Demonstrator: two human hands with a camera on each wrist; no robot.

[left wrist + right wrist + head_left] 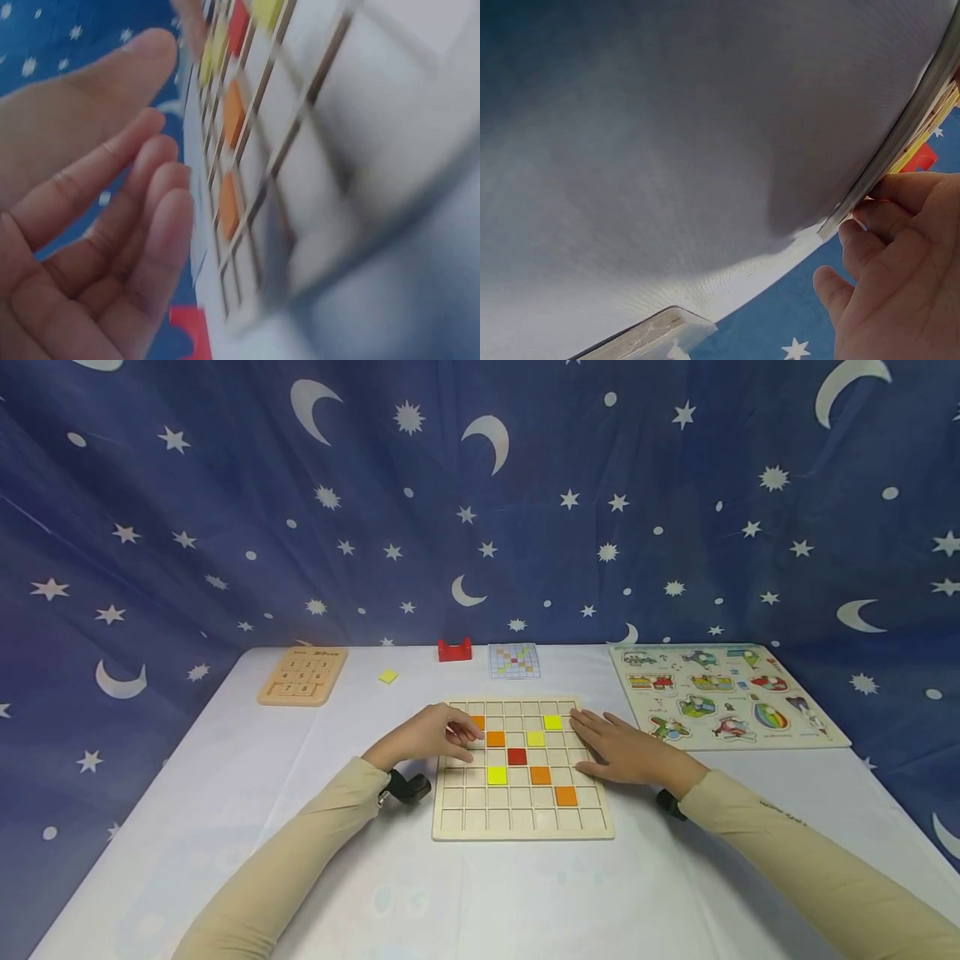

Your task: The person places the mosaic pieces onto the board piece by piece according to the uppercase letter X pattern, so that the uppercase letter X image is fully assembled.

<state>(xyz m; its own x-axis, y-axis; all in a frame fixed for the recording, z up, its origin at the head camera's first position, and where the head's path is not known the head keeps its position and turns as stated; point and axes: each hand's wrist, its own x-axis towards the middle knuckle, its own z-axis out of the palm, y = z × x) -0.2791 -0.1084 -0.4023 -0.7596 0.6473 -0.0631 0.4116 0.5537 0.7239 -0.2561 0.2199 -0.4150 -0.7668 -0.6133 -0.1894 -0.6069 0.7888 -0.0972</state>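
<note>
A square wooden grid board lies flat on the table, with several coloured tiles in its cells. A red tile sits in the middle; orange tiles, such as one near the front right, and yellow tiles, such as one at the back right, run in diagonals through it. Over the board's left side hovers my left hand, fingers loosely bent and nothing between them; the thumb stands apart in the left wrist view. My right hand rests along the board's right edge, fingers extended, partly covering some cells.
Behind the board are a small red holder and a pattern card with coloured squares. One loose yellow tile lies back left, near a wooden number puzzle. A vehicle picture puzzle occupies the back right. A starry blue curtain hangs behind.
</note>
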